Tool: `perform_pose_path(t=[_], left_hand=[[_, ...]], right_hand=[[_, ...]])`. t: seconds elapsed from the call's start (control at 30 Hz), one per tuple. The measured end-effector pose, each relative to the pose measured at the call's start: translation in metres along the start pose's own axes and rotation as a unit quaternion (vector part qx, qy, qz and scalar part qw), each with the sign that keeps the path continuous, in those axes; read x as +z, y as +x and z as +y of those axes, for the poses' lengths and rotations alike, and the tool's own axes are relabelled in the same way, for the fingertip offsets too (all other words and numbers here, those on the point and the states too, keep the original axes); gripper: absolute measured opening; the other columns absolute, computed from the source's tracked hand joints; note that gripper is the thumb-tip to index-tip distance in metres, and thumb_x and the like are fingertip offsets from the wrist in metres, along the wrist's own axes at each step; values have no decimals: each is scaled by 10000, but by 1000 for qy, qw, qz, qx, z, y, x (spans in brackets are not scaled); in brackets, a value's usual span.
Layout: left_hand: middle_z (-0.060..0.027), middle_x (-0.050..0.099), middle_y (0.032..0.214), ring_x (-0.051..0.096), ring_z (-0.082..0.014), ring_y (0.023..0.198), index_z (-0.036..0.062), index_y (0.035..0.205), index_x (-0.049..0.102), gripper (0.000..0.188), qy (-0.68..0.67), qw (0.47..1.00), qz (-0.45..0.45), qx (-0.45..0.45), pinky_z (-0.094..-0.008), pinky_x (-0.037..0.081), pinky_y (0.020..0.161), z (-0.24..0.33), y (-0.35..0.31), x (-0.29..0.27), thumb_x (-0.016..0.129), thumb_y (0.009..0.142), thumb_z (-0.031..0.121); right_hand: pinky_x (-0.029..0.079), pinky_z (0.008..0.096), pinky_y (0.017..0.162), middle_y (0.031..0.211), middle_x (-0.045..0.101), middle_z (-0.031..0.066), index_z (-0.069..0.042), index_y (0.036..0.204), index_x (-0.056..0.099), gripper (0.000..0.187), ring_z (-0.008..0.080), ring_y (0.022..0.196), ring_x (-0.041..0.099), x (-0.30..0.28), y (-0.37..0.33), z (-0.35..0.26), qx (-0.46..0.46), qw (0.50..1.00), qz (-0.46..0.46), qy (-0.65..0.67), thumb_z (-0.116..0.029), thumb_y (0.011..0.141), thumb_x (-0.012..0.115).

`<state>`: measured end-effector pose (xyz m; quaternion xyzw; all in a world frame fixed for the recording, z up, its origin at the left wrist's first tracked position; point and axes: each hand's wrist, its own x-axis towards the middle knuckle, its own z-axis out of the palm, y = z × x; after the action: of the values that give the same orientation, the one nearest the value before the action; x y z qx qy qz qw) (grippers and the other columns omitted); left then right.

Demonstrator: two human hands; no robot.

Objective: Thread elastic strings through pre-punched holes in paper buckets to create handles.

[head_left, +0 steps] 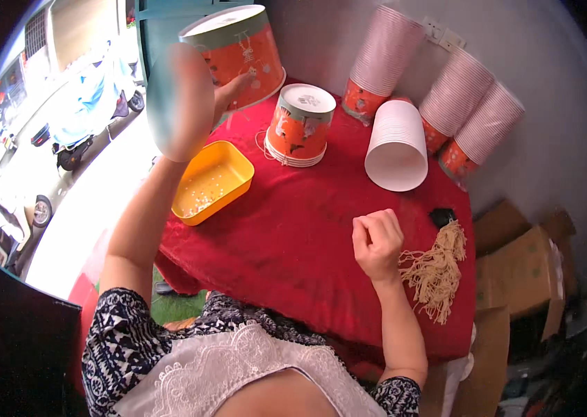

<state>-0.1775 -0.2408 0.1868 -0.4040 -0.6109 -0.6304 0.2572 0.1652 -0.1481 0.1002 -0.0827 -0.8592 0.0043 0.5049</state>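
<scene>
My left hand (193, 104) reaches to the far left and is partly smeared. Its finger lies against the side of an orange and green paper bucket (245, 59), which is upside down and gripped at its left side. Beside that bucket, several nested orange buckets (299, 128) stand upturned on the red cloth, with a thin cord loop (263, 144) hanging at their side. My right hand (379, 243) is closed in a fist above the cloth, and whatever may be inside it is hidden. Next to it lies a bundle of beige cords (439, 271).
A yellow tray (241, 187) with small white bits sits at the left on the red tablecloth (293, 229). A white nested stack (396, 149) lies on its side. Tall wrapped bucket stacks (384, 55) lean by the grey wall. Cardboard boxes (516, 271) stand at the right.
</scene>
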Motion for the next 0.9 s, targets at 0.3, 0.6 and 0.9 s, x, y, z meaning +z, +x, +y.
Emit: perform_pose_path(t=[0.3,0.6,0.9], left_hand=[[-302,309,1382,404,-340,1295,-155,1416,-30,1405,-60,993,-96,-44,-375,345,1087,-88,13,85,910,557,439],[-290,386,1359,435,-323,1282,-128,1428,-60,1398,-149,970,-188,-50,-373,368,1077,-64,4,137,914,569,390],[-291,267,1419,318,-370,1347,-92,1454,-49,1453,-92,964,-248,17,-403,284,1130,-89,-15,157,902,533,506]], right_hand=[[493,360,579,713,583,91,-22,738,604,91,248,668,580,12,-39,28,70,995,-63,-14,-24,780,684],[507,360,575,731,588,95,-20,751,610,88,250,671,600,11,-53,38,115,989,-90,5,-38,797,683],[492,349,548,712,582,101,-10,745,608,80,251,627,596,12,-53,36,139,985,-89,38,0,777,680]])
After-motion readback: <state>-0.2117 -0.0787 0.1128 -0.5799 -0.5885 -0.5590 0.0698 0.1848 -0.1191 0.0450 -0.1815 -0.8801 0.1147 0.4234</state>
